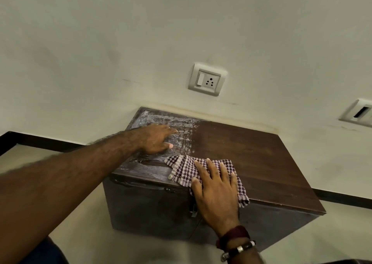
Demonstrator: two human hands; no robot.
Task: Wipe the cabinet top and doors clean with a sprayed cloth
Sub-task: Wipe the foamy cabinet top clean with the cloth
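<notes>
A low dark-brown wooden cabinet [251, 159] stands against a pale wall. The left part of its top carries whitish streaks; the right part is plain brown. A checked purple-and-white cloth [181, 165] lies near the front edge of the top, one corner hanging over the front. My right hand [215, 189] lies flat on the cloth, fingers spread, pressing it down. My left hand [157, 138] rests on the streaked left part, fingers pointing right, holding nothing. The cabinet doors [153, 207] face me below the top, with a metal handle [193, 209] partly hidden behind my right hand.
A wall socket with a switch [207, 80] sits above the cabinet's back edge, and a second plate [358, 112] at the right. A dark skirting strip [40, 141] runs along the wall base. Pale floor surrounds the cabinet.
</notes>
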